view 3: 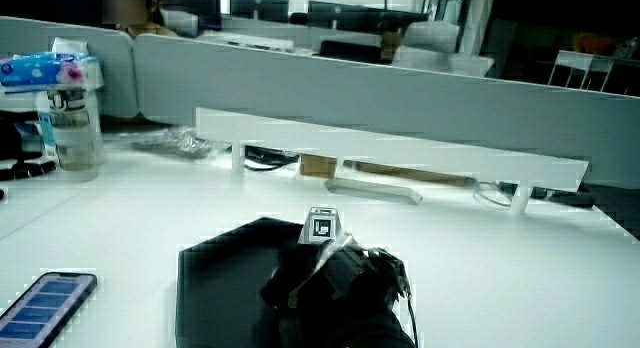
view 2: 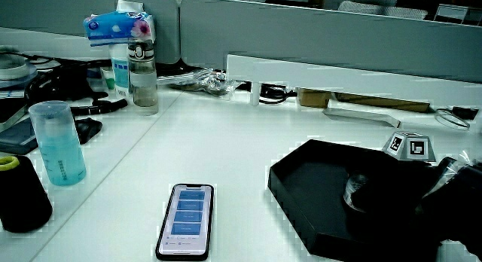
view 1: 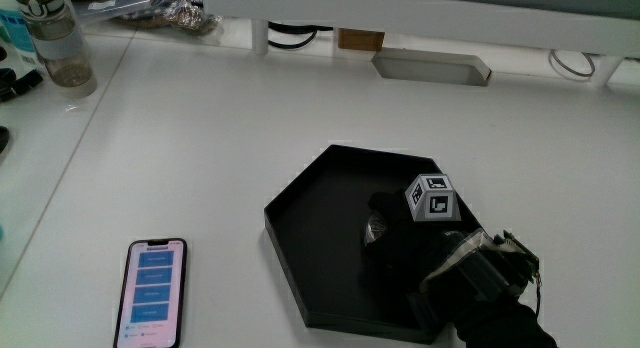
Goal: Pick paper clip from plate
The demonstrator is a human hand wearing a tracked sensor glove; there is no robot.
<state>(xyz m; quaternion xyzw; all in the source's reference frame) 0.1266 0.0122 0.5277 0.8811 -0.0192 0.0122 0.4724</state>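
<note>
A black hexagonal plate (view 1: 300,193) lies on the white table, also seen in both side views (view 2: 301,198) (view 3: 215,278). The gloved hand (view 1: 400,240) rests low inside the plate, with its patterned cube (view 1: 432,197) on top. Its fingers curl around a small silvery paper clip (view 1: 378,226), which glints at the fingertips in a side view (view 2: 354,190). In a side view the hand (view 3: 320,273) covers the clip. The forearm crosses the plate's rim nearest the person.
A phone (view 1: 153,291) lies face up beside the plate, near the table's edge. A clear bottle (view 1: 58,43) stands farther from the person than the phone. A blue cup (view 2: 56,141) and a black cylinder (view 2: 21,194) stand beside the phone.
</note>
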